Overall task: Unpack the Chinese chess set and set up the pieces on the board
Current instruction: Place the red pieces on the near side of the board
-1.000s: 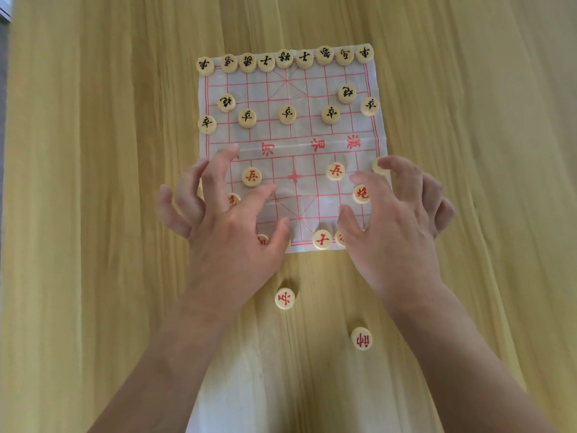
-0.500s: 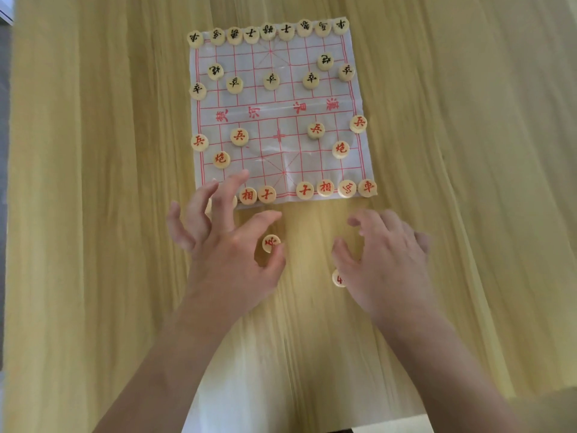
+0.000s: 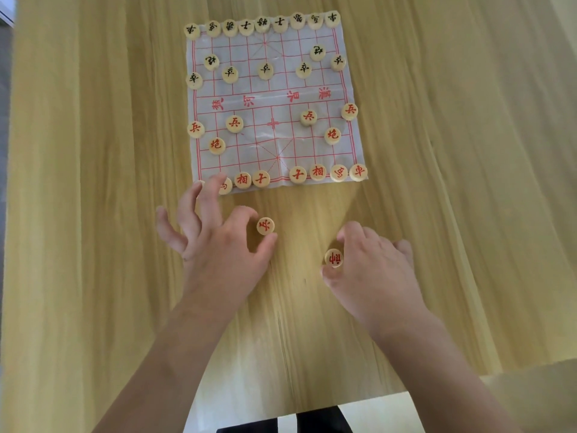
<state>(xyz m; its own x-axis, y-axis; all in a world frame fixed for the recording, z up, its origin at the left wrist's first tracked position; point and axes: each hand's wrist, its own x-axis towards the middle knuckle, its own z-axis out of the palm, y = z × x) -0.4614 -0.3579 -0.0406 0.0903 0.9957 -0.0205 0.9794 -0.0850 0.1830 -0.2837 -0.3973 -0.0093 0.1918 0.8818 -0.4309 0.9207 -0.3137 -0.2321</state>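
A thin plastic chess board (image 3: 271,101) with red lines lies on the wooden table (image 3: 452,182). Black-lettered pieces (image 3: 262,25) fill its far rows; red-lettered pieces (image 3: 318,172) stand on the near half. In front of the board, my left hand (image 3: 218,245) pinches a red-lettered round piece (image 3: 265,226) between thumb and forefinger, its other fingers spread toward the board's near left corner. My right hand (image 3: 371,270) pinches another red-lettered piece (image 3: 334,257) between thumb and forefinger. Both pieces are off the board.
The table's near edge (image 3: 374,398) runs across the bottom, with a dark and white floor below it. A grey strip shows past the table's left edge (image 3: 4,182).
Both hands drew back from the board toward me and each took hold of a loose piece on the table. The view tilted, so the board sits higher in frame.
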